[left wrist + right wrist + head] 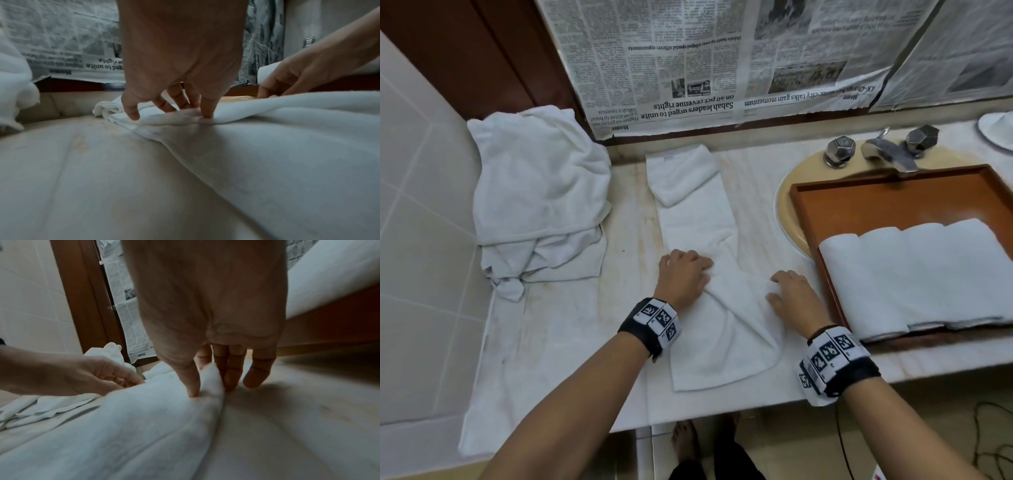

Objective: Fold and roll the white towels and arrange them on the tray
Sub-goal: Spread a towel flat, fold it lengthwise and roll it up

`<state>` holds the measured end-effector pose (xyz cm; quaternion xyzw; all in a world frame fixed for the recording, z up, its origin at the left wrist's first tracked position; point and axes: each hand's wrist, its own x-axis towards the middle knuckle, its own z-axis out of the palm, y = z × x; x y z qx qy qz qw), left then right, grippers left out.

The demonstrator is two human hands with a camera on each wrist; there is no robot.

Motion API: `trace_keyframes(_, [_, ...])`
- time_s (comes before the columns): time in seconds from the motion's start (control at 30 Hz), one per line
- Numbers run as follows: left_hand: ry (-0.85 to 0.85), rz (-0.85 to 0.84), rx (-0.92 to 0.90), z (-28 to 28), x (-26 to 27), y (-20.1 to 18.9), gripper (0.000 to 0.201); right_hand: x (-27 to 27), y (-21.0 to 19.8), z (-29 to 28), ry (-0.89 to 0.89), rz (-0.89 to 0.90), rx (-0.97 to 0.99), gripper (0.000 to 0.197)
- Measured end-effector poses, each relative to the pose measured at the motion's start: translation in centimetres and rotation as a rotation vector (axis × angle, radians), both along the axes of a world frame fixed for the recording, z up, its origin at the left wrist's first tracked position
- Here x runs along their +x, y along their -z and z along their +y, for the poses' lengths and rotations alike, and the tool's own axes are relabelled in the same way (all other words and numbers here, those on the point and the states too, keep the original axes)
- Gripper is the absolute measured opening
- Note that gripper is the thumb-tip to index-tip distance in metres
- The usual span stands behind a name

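A long white towel [709,274], folded into a narrow strip of soft terry, lies on the pale veined marble counter [571,325]. Its long axis runs from the counter's front edge toward the back edge, where its far end is doubled over on itself just below the newspaper [688,68] taped across the wall. The near end reaches almost to the front edge and rumples into diagonal creases.

The left hand [683,274] sits on the strip's left edge about midway along, fingers curled down into the cloth and bunching a fold. The right hand [791,294] is at the strip's right edge, thumb and forefinger pinching a raised ridge of towel while the other fingers [258,374] point down at the counter.

Toward the right end of the counter, a rectangular brown tray [893,198] with a raised rim rests over the beige sink basin [787,192]. Four rolled towels [914,274], smooth white cylinders, lie side by side against its near rim, their axes running front to back. At the counter's back left corner lies a loose heap of crumpled towels [537,198]. A metal faucet [887,150] with faceted knobs stands behind the tray.
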<state>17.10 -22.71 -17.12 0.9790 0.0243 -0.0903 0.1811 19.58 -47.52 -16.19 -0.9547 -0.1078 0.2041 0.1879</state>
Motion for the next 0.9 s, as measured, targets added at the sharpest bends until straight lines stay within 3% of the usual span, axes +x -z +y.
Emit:
trace_keyframes(0.2, [-0.083, -0.109, -0.175, 0.8, -1.8, -1.0, 0.017, -3.2, -2.1, -0.2, 0.072, -0.085, 0.27, 0.021])
trace_keyframes(0.4, [-0.07, -0.189, -0.222, 3.1, -6.3, -0.5, 0.014, -9.8, -6.5, 3.0, -0.139, -0.148, 0.406, 0.018])
trace_keyframes(0.67, [-0.136, -0.096, -0.282, 4.1, -10.1, 0.5, 0.027, -16.9, -2.5, 9.4, -0.277, -0.038, 0.174, 0.024])
trace_keyframes(0.9, [-0.186, -0.095, -0.309, 3.7, -12.2, 0.6, 0.029, -18.3, -0.7, 10.9, -0.263, -0.047, 0.153, 0.024])
